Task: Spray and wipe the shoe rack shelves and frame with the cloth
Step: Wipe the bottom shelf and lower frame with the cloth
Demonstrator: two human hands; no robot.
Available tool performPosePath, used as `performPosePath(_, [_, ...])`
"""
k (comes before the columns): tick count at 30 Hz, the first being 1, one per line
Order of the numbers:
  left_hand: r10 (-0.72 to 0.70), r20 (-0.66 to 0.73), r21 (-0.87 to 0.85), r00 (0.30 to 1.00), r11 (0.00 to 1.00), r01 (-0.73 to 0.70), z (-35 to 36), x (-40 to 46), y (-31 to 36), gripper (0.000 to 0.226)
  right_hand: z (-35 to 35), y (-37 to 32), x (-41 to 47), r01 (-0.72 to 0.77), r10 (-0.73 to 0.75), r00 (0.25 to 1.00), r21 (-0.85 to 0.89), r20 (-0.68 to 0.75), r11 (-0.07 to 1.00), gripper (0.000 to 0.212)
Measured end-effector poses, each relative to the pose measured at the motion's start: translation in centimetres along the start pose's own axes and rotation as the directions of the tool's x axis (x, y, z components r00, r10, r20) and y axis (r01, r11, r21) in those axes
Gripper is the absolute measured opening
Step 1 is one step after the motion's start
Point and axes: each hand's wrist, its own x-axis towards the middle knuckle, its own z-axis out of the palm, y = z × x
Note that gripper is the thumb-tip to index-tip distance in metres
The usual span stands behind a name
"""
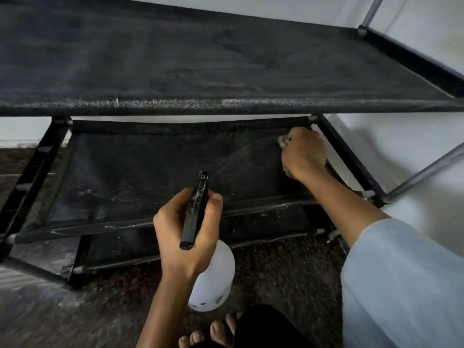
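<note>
A shoe rack with black fabric shelves fills the view: an upper shelf point(200, 61), a middle shelf point(140, 172) and a lower shelf point(251, 224) near the floor. My left hand point(185, 237) grips a white spray bottle point(213, 280) by its black trigger head point(195, 209), nozzle aimed at the middle shelf, where a faint streak of mist shows. My right hand point(303, 154) holds a small pale cloth point(283, 141) bunched in its fingers at the middle shelf's far right corner. Most of the cloth is hidden under the hand.
Grey metal poles point(424, 172) and black side bars point(351, 156) frame the rack on the right; more black bars point(32, 172) stand at the left. A white wall lies behind. My bare toes point(213, 332) rest on speckled brown floor point(288, 272).
</note>
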Motion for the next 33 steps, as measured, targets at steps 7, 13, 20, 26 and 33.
performPosePath(7, [0.017, 0.014, -0.004, 1.0, 1.0, -0.017, -0.1, 0.2, -0.1, 0.028, 2.7, -10.4, -4.7, 0.519, -0.562, 0.82, 0.274, 0.107, 0.81, 0.024])
performPosePath(13, [0.022, 0.044, -0.034, 0.999, 0.999, -0.021, -0.2, 0.2, 0.0, 0.027, 2.9, -8.5, -1.2, 0.574, -0.593, 0.798, 0.165, 0.106, 0.802, 0.036])
performPosePath(20, [0.007, 0.037, -0.041, 0.999, 0.999, -0.005, -0.4, 0.2, -0.2, 0.029, -0.5, 4.1, 3.3, 0.068, -0.071, 0.997, -0.067, -0.034, 0.995, 0.022])
performPosePath(26, [-0.007, 0.016, -0.021, 1.0, 1.0, 0.007, -0.3, 0.1, -0.3, 0.031, -0.1, 2.1, 3.5, -0.138, 0.135, 0.99, -0.095, -0.04, 0.986, 0.034])
performPosePath(33, [-0.015, 0.033, -0.026, 0.999, 1.0, 0.016, -0.2, 0.2, 0.0, 0.031, 1.8, -6.7, -0.7, 0.34, -0.349, 0.93, 0.094, 0.112, 0.936, 0.024])
